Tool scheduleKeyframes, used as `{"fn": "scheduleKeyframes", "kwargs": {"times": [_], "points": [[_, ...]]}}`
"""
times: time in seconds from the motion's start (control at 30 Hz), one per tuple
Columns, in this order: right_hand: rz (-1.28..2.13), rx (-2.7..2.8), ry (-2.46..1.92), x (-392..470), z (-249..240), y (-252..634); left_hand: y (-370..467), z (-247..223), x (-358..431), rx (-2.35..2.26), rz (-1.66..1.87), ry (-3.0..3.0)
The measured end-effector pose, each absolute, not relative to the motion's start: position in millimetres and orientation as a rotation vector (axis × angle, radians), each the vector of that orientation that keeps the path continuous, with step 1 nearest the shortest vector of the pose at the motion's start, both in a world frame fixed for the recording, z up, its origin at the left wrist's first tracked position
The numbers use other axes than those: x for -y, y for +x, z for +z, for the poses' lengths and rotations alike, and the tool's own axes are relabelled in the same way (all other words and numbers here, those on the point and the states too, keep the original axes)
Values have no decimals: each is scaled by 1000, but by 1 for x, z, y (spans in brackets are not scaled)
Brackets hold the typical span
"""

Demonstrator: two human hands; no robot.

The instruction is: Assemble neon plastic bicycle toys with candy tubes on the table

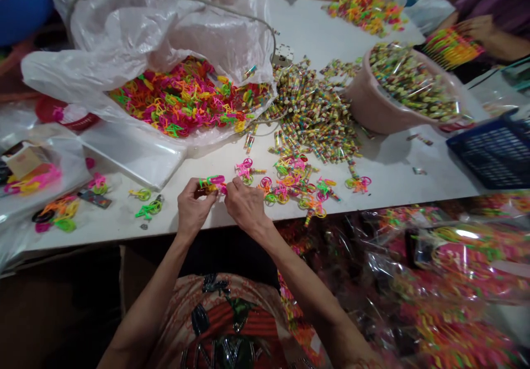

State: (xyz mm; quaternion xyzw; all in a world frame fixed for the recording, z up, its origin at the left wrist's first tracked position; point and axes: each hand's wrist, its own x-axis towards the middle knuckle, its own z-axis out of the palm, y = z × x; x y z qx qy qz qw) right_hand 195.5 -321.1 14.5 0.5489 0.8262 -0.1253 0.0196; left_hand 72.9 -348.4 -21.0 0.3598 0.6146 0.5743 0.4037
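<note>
some bright plastic bits [216,180] are pinched by the left hand [194,207] and the right hand [245,203], over the front of the white worktop [393,162]. they seem to be worked on with fingertips; just how is too small to tell. next, a steady pinch seems needed. more bright pieces [285,186] are scattered to the right.

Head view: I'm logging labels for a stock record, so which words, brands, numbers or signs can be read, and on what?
None can be read.
Wrapped tubes: any print is too small.
Small dark packet: too blurred.
Red bowl: any marks are too blurred.
</note>
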Motion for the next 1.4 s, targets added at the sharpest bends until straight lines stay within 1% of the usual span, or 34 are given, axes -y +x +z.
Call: {"fn": "scheduleKeyframes", "kwargs": {"times": [0.07, 0.1, 0.13, 0.2, 0.27, 0.3, 0.33, 0.4, 0.47, 0.53, 0.57, 0.67, 0.73, 0.83, 0.93, 1.13, 1.4], "points": [[-550, -2557, 1897, 317, 8, 197, 66, -28, 348, -1612, 1453, 928], [-694, -2565, 2024, 315, 4, 199, 61, -32, 346, -1636, 1445, 903], [-903, -2560, 2162, 312, -2, 202, 56, -36, 344, -1659, 1423, 878], [-1517, -2418, 2377, 308, -11, 210, 45, -41, 339, -1716, 1323, 912], [-2150, -2087, 2382, 305, -18, 219, 37, -40, 335, -1821, 1209, 1113], [-2346, -1947, 2321, 305, -18, 222, 36, -37, 334, -1871, 1169, 1262], [-2443, -1876, 2248, 304, -18, 226, 35, -33, 334, -1890, 1146, 1420], [-2445, -1905, 2099, 302, -12, 232, 39, -23, 334, -1783, 1109, 1664], [-2401, -1981, 1942, 301, -4, 237, 47, -16, 334, -1540, 976, 1699], [-2420, -1988, 1825, 302, 0, 242, 57, -14, 333, -1364, 853, 1513], [-2440, -1980, 1810, 303, 1, 244, 61, -14, 333, -1329, 853, 1366], [-2506, -1960, 1943, 310, -7, 247, 72, -19, 332, -1339, 1042, 879], [-2620, -1891, 2071, 315, -15, 245, 76, -21, 333, -1314, 1137, 622], [-2902, -1692, 2150, 318, -21, 237, 78, -20, 334, -1240, 1157, 421], [-3062, -1572, 2135, 318, -18, 231, 79, -14, 336, -1209, 1116, 364], [-3060, -1475, 2198, 324, -13, 239, 88, -5, 340, -1223, 1057, 383], [-3342, -1317, 1831, 317, -4, 270, 126, 0, 334, -1074, 1015, 361]]}}
